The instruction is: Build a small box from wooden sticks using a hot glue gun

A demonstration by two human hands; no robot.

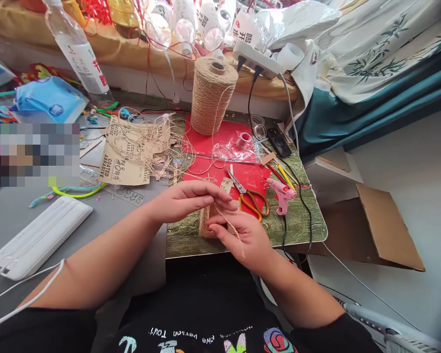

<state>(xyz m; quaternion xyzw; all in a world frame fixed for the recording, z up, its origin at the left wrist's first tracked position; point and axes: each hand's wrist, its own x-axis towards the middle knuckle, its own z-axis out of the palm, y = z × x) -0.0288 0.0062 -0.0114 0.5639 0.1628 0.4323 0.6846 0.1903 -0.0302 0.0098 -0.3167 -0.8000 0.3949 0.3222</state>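
A short strand of twine [228, 221] lies slantwise across the palm side of my right hand [248, 240]. That hand is half curled, its thumb and fingers pointing left. Just above it, my left hand [191, 200] reaches over with fingers stretched and close together. Its fingertips overlap the right fingers near the strand's upper end; whether they touch the twine is unclear. Beneath both hands stands a small twine-wrapped box [205, 223], mostly covered by them. Scissors with orange handles [255, 202] lie partly open beyond my right hand, on red sheets [200, 169].
A big twine spool [213, 98] stands at the back. Pink glue gun [282, 196] and black cable [310, 211] lie right. Sandpaper sheets [121, 166] with tangled twine, a white power bank [40, 238] and a water bottle [79, 59] are left. A power strip [257, 58] sits behind.
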